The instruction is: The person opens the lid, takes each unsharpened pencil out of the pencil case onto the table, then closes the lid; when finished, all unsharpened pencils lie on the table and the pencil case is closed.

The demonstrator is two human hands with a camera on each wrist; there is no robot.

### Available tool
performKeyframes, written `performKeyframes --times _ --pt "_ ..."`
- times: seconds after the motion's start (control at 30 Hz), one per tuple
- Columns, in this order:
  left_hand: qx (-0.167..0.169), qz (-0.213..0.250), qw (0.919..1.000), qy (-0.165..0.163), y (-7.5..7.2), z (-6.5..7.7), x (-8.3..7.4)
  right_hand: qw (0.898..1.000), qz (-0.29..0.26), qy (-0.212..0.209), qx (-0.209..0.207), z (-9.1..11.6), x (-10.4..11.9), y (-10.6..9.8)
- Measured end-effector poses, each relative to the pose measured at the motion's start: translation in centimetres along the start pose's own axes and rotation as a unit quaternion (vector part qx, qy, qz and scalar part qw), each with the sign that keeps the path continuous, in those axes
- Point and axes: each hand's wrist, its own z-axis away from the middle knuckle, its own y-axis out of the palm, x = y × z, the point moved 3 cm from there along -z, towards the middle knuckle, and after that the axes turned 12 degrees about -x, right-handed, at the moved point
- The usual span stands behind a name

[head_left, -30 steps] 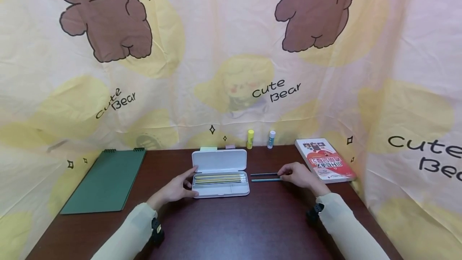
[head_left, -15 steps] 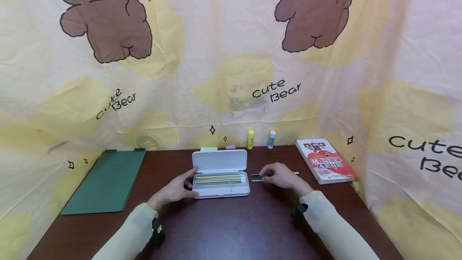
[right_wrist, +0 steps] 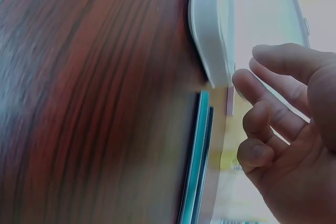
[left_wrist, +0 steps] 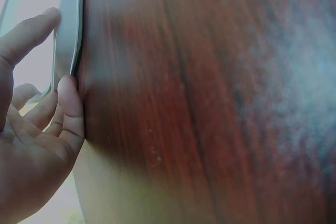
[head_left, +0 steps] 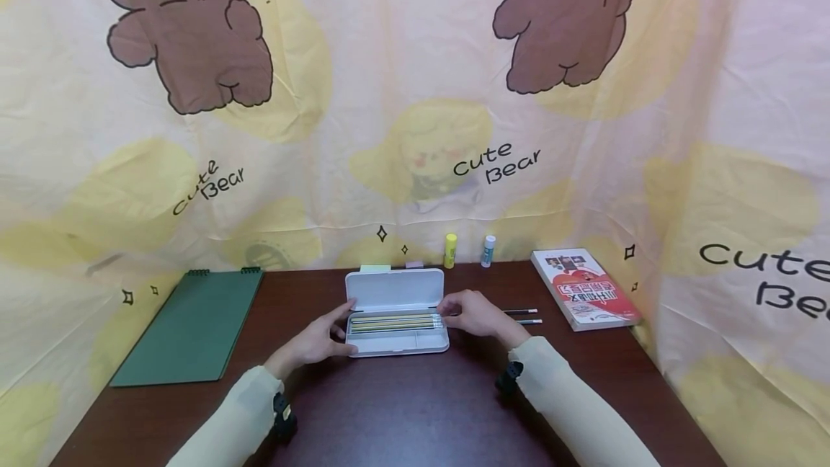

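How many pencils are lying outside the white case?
2: a dark pencil and a teal pencil, on the table right of the case, partly behind the right hand in the head view.

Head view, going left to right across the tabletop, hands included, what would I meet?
Green notepad, left hand, open white pencil case, right hand, the visible ends of two pencils, red-and-white book.

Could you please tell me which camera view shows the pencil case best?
The head view: the case appears open and nearly whole, with pencils inside. Both wrist views show only part, cut off by the frame.
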Motion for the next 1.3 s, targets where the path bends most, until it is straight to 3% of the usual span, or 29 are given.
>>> performKeyframes --times 0.4,1.3 --pt "0.001 0.006 1.0 -0.003 0.0 0.0 0.0 0.999 0.043 -0.011 0.011 -0.9 1.1 2.0" --pt "0.0 0.008 0.9999 -0.012 0.0 0.0 0.1 0.998 0.048 -0.011 0.05 -1.0 1.5 2.4"
